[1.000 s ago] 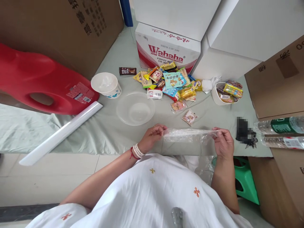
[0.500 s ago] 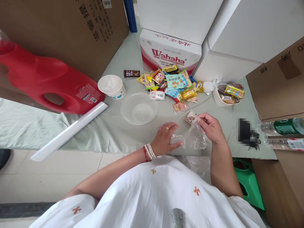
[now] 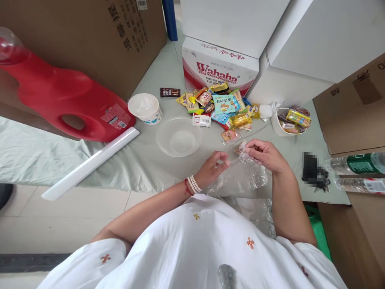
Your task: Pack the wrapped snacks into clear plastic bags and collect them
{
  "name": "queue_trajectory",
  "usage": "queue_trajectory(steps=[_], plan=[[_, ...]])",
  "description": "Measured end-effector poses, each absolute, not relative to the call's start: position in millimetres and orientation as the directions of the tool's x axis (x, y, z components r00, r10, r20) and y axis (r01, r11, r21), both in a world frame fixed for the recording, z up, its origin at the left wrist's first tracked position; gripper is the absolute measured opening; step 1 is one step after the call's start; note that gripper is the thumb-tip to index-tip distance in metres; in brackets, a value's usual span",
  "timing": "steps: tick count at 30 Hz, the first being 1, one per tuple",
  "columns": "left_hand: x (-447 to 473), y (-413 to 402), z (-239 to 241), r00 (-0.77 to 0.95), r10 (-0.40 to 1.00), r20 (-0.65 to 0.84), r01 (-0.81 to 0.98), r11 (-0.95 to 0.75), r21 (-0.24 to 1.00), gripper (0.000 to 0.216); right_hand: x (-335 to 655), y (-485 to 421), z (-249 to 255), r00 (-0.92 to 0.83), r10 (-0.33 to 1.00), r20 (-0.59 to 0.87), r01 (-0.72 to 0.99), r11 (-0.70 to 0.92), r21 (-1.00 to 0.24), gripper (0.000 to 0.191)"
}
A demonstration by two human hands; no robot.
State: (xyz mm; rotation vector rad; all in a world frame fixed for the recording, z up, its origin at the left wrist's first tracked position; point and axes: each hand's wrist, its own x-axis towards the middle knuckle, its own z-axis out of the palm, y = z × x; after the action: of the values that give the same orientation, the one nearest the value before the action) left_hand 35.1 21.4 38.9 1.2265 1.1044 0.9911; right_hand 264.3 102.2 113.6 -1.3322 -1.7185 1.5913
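Observation:
A clear plastic bag (image 3: 251,176) hangs crumpled at the table's front edge, its upper part pinched in my right hand (image 3: 264,154). My left hand (image 3: 212,168) is beside the bag's left part, fingers curled and thumb a little apart from them; I see nothing held there. Just behind my right fingertips lies a small snack packet (image 3: 240,148), partly covered. A pink snack packet (image 3: 231,136) lies farther back, in front of a heap of wrapped snacks (image 3: 225,105). The shallow translucent bowl (image 3: 179,138) stands left of the heap.
A paper tub (image 3: 146,109) and a red jug (image 3: 72,100) stand left, near a white strip (image 3: 90,164). At right are a white bowl of snacks (image 3: 278,126), keys (image 3: 321,180) and plastic bottles (image 3: 339,164). A Wahaha carton (image 3: 218,66) stands behind.
My right hand has moved slightly left and away from me with the bag. My left hand has risen, its thumb and fingers closer together. The bag is spread wider.

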Motion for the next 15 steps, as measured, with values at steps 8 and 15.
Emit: queue_trajectory(steps=[8, 15], plan=[[48.1, 34.9, 48.9, 0.288, 0.944, -0.162, -0.266, 0.241, 0.933, 0.053, 252.5, 111.7, 121.4, -0.540, 0.784, -0.307, 0.415, -0.069, -0.907, 0.045], [48.2, 43.6, 56.3, 0.298, 0.919, -0.260, -0.358, 0.360, 0.862, 0.050, 235.3, 114.7, 112.4, -0.628, 0.721, -0.293, 0.413, -0.010, -0.911, 0.040]])
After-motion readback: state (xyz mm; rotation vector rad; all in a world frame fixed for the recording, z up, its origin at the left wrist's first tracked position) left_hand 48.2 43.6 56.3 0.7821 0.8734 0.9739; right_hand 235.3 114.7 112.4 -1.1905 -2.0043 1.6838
